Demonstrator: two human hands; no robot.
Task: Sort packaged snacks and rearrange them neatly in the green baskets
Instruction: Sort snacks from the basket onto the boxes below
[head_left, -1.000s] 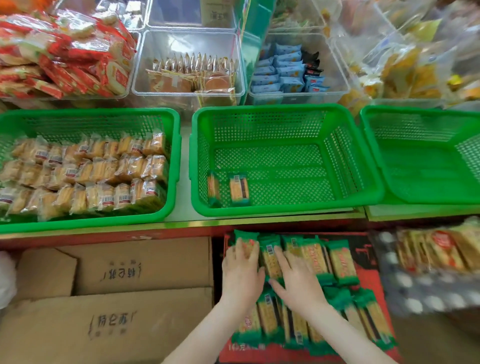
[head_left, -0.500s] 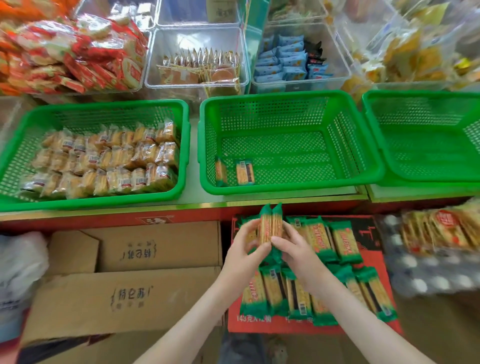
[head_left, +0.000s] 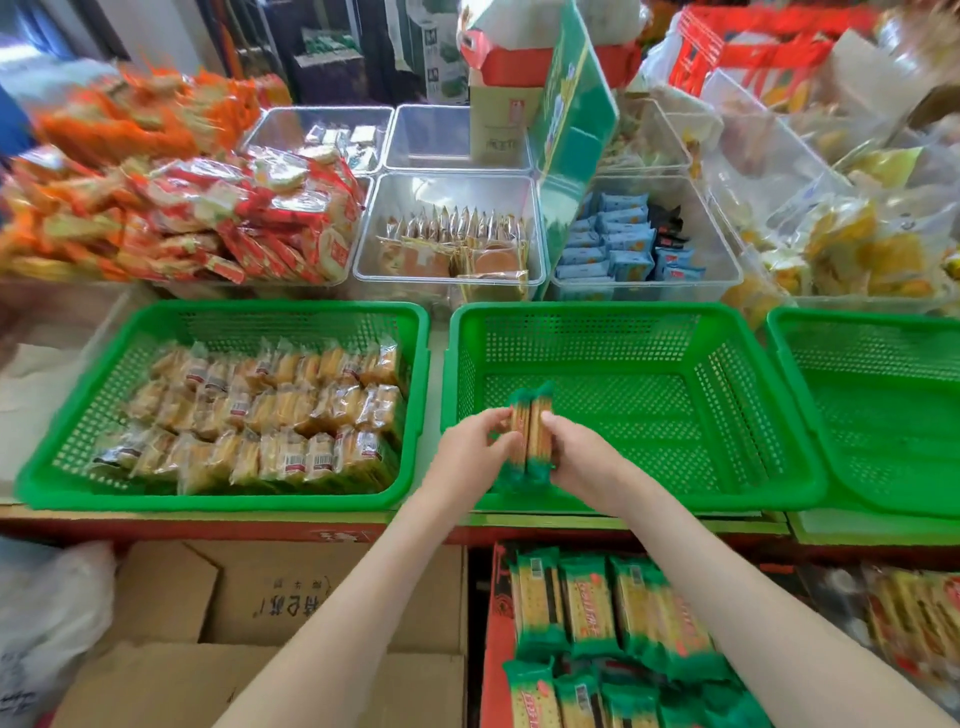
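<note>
Both hands squeeze two cracker packs (head_left: 529, 436) between them: left hand (head_left: 470, 448), right hand (head_left: 582, 457). The packs sit low inside the middle green basket (head_left: 675, 317).

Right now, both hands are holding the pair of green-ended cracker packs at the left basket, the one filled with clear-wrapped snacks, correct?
Not the left basket. The head view shows the left hand and right hand holding the cracker packs at the near left corner of the middle basket. The left basket, filled with clear-wrapped snacks, sits apart to the side.
</note>
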